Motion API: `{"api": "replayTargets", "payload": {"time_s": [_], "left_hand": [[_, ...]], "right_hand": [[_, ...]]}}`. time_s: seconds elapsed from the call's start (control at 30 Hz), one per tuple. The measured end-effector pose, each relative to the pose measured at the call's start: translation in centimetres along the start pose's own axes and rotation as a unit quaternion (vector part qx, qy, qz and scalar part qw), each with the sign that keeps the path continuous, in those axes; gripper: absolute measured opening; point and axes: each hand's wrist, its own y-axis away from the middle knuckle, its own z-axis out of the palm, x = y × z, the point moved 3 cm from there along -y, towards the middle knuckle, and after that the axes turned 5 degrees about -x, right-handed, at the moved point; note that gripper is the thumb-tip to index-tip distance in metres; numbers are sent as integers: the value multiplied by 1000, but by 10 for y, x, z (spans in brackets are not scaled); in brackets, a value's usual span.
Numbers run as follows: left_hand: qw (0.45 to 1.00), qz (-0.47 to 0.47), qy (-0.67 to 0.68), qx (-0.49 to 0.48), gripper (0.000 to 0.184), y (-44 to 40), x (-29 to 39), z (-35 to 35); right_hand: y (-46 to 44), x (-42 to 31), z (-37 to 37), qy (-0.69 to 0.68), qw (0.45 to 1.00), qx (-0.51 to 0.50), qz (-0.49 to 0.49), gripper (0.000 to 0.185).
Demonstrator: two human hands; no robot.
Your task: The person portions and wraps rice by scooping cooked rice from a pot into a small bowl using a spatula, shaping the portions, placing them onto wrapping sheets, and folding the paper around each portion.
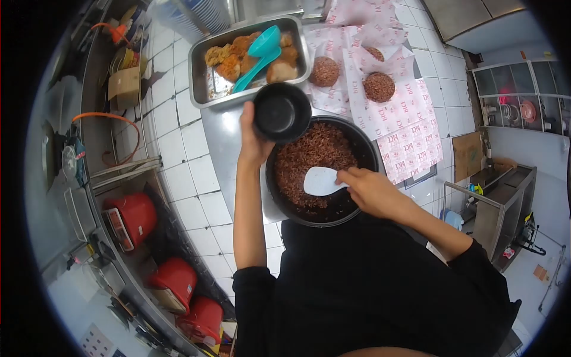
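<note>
A small black bowl (pixel 282 113) is gripped at its left side by my left hand (pixel 256 140), its hollow facing up and no rice visible inside. My right hand (pixel 367 189) is closed round the handle of a white rice paddle (pixel 323 181). The paddle's blade lies over the reddish-brown cooked rice (pixel 312 152) in a large round black pot (pixel 369 140). The held bowl overlaps the pot's far left rim from this viewpoint. On printed paper sheets (pixel 399 119) beyond the pot rest several round rice mounds, one of them a rice mound (pixel 379 87) nearest the pot.
A metal tray (pixel 198 71) at the back left holds browned food pieces and a turquoise ladle (pixel 257 66). Stacked blue-striped cups (pixel 193 21) stand behind it. Red bins (pixel 140 217) line the left side. A metal rack (pixel 505 202) stands on the right.
</note>
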Motion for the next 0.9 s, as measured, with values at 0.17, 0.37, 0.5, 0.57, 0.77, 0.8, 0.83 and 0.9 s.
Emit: {"api": "replayTargets", "payload": {"time_s": [0.17, 0.37, 0.5, 0.57, 0.77, 0.8, 0.83, 0.9], "left_hand": [[908, 125, -381, -125, 78, 32, 6, 63], [686, 170, -701, -94, 78, 70, -11, 102], [949, 39, -308, -58, 92, 77, -35, 82], [941, 65, -331, -40, 95, 77, -33, 71], [931, 129, -341, 28, 96, 75, 0, 66], [947, 145, -281, 54, 94, 75, 1, 57], [959, 160, -219, 80, 92, 74, -2, 44], [973, 173, -121, 97, 86, 66, 1, 22]], "right_hand": [[14, 4, 0, 36, 998, -10, -49, 50], [34, 11, -14, 28, 999, -25, -39, 44], [40, 12, -26, 10, 1000, -5, -15, 28], [39, 13, -32, 25, 1000, -1, -19, 26], [31, 9, -59, 27, 998, 58, 3, 28], [29, 6, -62, 41, 997, 62, 8, 30], [25, 5, -66, 55, 996, 67, 14, 31], [14, 2, -66, 99, 990, 94, 38, 31]]}}
